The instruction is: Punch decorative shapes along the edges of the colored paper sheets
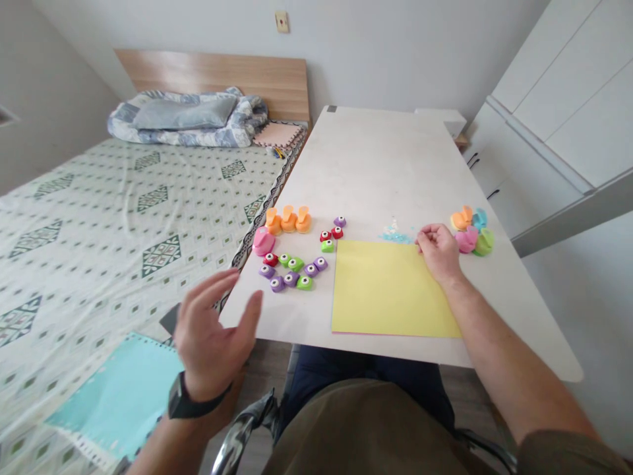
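Note:
My left hand [215,333] hangs in the air by the table's left front edge, fingers apart and thumb out, with nothing in it. Over the top right corner of a yellow paper sheet [390,290], my right hand [439,251] has its fingertips pinched together; what they hold, if anything, is too small to make out. A scatter of blue and white paper bits [395,232] lies just left of those fingertips. Small purple, red and green craft punches [291,280] stand left of the sheet. Behind them are larger orange punches [289,220] and a pink punch [264,242].
Several bigger punches [473,231] in orange, blue, pink and green sit at the table's right edge. The white table [376,158] runs back toward the wall. On the bed [109,204] at left lies a blue sheet with punched edges [123,396].

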The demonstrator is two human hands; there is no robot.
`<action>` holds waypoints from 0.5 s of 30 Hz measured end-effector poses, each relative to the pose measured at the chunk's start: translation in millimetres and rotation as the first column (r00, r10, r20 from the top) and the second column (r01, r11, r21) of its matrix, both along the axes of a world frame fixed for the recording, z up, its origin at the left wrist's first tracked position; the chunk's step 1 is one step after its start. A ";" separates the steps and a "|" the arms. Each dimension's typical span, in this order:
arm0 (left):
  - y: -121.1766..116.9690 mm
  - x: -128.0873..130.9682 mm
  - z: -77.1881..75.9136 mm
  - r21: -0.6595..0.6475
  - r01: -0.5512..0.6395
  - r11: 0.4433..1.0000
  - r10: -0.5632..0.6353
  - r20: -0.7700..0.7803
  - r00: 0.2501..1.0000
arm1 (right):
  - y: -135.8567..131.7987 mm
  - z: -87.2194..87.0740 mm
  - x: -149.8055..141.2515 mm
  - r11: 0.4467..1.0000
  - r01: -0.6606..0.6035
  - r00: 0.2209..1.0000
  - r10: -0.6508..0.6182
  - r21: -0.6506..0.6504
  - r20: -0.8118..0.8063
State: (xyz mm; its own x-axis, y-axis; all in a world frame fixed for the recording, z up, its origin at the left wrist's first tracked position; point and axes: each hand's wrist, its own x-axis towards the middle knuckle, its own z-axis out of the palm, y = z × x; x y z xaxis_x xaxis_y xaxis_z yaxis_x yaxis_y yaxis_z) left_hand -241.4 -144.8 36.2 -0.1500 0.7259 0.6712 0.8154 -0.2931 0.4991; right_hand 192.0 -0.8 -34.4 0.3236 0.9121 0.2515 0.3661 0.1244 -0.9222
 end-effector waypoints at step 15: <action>-13.5 137.0 -16.4 -0.566 0.646 0.512 -0.841 -0.180 0.510 | -5.3 29.6 23.1 0.976 0.097 0.962 -0.041 0.197 -0.270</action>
State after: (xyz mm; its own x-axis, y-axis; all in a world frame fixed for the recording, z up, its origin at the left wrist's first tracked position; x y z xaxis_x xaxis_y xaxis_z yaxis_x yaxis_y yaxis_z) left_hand -104.4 -158.3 19.8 0.7738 0.6138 0.1563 0.5100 -0.7501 0.4210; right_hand 215.1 -6.1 -4.9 0.4642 0.8223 0.3293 0.1284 0.3054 -0.9435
